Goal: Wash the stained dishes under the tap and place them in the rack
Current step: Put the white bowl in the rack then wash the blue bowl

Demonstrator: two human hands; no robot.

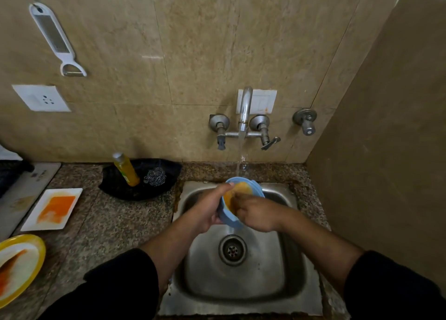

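Left hand [207,208] grips the light-blue round plastic bowl [231,219] by its near-left rim, thumb over the edge. Right hand [255,213] holds nothing, with its fingers down inside the bowl on the orange stain. The bowl sits tilted above the square stainless-steel sink [277,283], over the round drain [232,249], and the water stream [241,155] lands in it.

Step in hand looks like rubbing out the stain. Suggest:
- keep the tilt so the orange runoff drains into the basin, not onto the desk
- rotate the bowl in the left grip so the fingers cover the whole inner wall
- wet plastic is slippery, so keep the thumb hooked

Mottled granite desk [115,223], left side, near to far:
- round yellow-rimmed plate [41,249], orange smear, unwashed
- white rectangular plate [72,193], orange patch, unwashed
- black shallow tray [135,194] holding a yellow soap bottle [126,171] and a steel wire scrubber [154,176], which may help if the stain resists

Far side:
- chrome wall tap [245,109] with two valves, running
- beige stone-look wall tiles [193,42]
- white wall socket [41,98]
- white hanging peeler-grater [54,36]

Rack is not in view. The task looks early, with one dish in work and two waiting.
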